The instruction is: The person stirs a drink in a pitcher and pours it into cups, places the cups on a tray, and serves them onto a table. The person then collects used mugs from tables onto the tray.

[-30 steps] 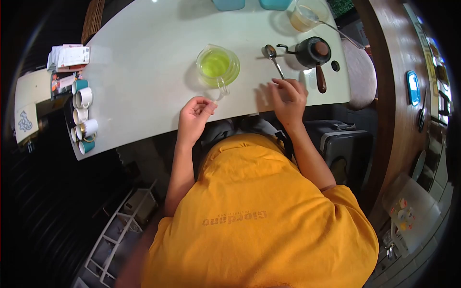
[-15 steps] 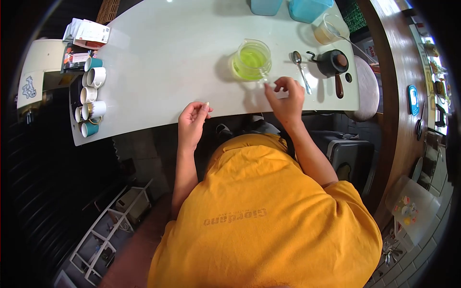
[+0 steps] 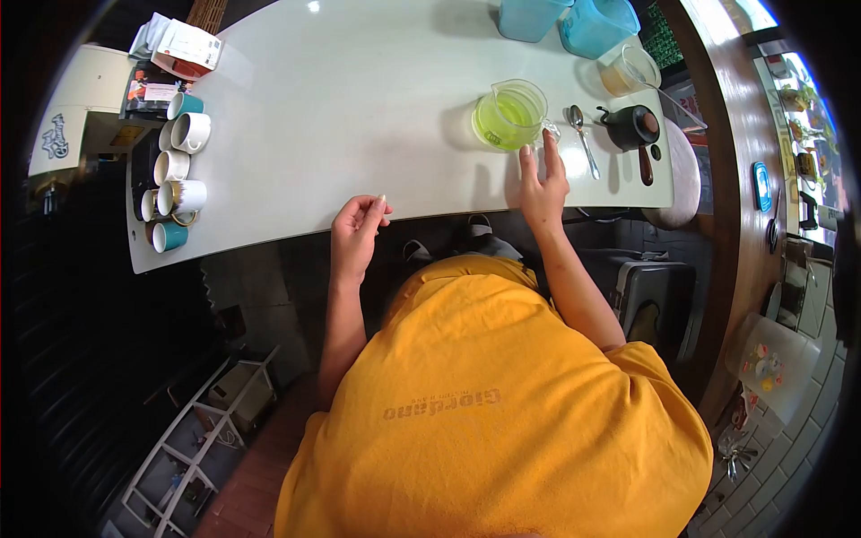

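Note:
A clear glass measuring jug [image 3: 489,131] with yellow-green liquid stands on the white table, its handle [image 3: 551,133] pointing right. My right hand [image 3: 543,197] is at the near right side of the jug, thumb and fingers stretched out and apart. Its fingertips are at the handle and lower wall, not wrapped round them. My left hand [image 3: 356,235] hovers at the table's front edge, fingers curled and thumb against them, with nothing visible in it. Right of the jug lie a metal spoon [image 3: 585,143] and a dark pot with a wooden handle [image 3: 631,128].
Several mugs [image 3: 191,133] line the left end of the white table [image 3: 341,108], with packets [image 3: 184,49] behind them. Two blue containers [image 3: 599,29] stand at the back right, near a clear cup [image 3: 628,73] holding a long-handled utensil. A wooden ledge [image 3: 731,179] runs along the right.
The jug has shifted slightly right and turned, so its handle points right instead of toward me. My right hand's fingers have straightened and moved forward. My left hand has hardly moved.

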`<act>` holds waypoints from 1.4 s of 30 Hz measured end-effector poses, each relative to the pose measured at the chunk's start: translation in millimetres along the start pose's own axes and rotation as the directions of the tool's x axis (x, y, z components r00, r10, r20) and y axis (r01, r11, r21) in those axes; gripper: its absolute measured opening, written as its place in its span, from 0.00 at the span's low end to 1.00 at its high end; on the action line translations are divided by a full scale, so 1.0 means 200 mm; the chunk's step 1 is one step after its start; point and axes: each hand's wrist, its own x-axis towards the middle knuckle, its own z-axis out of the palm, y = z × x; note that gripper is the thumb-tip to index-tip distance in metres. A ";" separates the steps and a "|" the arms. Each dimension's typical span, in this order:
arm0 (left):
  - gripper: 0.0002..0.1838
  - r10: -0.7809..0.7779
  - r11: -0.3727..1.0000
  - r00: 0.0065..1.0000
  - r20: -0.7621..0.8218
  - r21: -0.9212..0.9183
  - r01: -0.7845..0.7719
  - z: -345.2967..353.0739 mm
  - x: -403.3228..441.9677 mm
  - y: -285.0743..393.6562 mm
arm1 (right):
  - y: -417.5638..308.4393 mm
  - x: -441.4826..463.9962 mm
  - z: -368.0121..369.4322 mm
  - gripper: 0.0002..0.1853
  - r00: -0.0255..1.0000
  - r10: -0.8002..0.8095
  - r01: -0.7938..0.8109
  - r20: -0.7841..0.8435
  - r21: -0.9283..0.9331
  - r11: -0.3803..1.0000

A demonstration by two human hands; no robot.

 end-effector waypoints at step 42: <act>0.11 -0.015 0.981 0.925 -0.379 -0.186 -0.060 -0.08 -0.07 0.00 | -0.38 0.43 0.29 0.29 0.921 -0.104 -0.167 0.376 0.620 0.766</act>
